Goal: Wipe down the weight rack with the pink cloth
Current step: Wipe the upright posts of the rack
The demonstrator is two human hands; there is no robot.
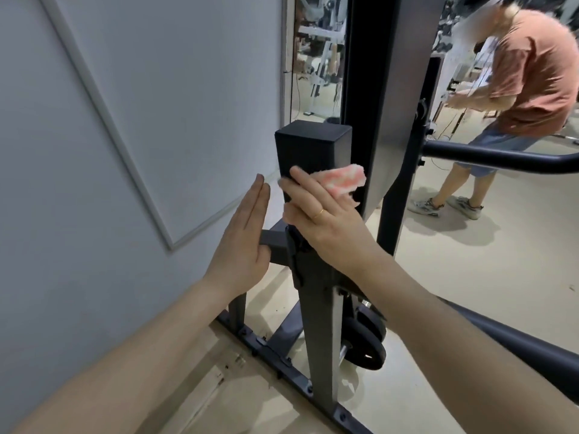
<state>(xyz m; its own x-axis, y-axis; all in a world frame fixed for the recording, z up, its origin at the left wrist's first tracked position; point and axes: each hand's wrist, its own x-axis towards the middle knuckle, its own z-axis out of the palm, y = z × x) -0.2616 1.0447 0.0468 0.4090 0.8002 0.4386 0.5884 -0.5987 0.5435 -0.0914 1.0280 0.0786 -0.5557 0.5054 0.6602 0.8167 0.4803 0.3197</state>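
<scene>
The weight rack's dark square upright post point(311, 148) stands in the middle of the view, capped at the top. My right hand point(316, 214) wraps around the post below the cap and presses the pink cloth point(438, 180) against the post's right face; part of the cloth sticks out past my fingers. My left hand point(241, 239) is held flat and upright, fingers straight, just left of the post, its palm touching the end of a short side stub point(272, 245). It holds nothing.
A grey wall with a white-framed panel point(125, 136) is close on the left. Black weight plates point(366, 343) hang low on the rack. Curved black bars point(501, 158) cross at right. A person in an orange shirt point(529, 76) stands beyond, beside a tall black column point(391, 73).
</scene>
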